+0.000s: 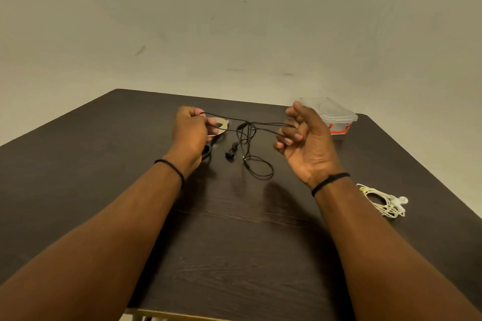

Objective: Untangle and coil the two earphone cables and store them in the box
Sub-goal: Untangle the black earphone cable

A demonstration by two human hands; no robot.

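Head view. The black earphone cable (246,135) is a thin dark cord stretched in several strands between the two raised hands, above the middle of the dark wooden table (234,242). The strands meet at a small knot midway between the hands; below it, loose loops hang down to the tabletop, ending in a pair of black earbuds (230,154) and a closed oval loop lying nearer the viewer. The white earphone cable (383,202) lies at the right of the table, gathered in a loose coil with its white earbuds at the right side of the bundle, well apart from both hands. The box (331,117), clear plastic with red clasps and its lid on, stands at the far right corner of the table, partly behind the right hand.

The left hand (191,133) is held back-up, fingers curled together, thumb and fingertips pinching the left ends of the black strands. The right hand (306,143) is turned palm toward the viewer, fingers bent inward and slightly spread, with the cord passing across and hooked over the curled fingertips. Each wrist carries a thin black band. A pale round tape roll (220,125) lies on the table just beyond the left hand, and a dark object beneath that hand is too hidden to identify.
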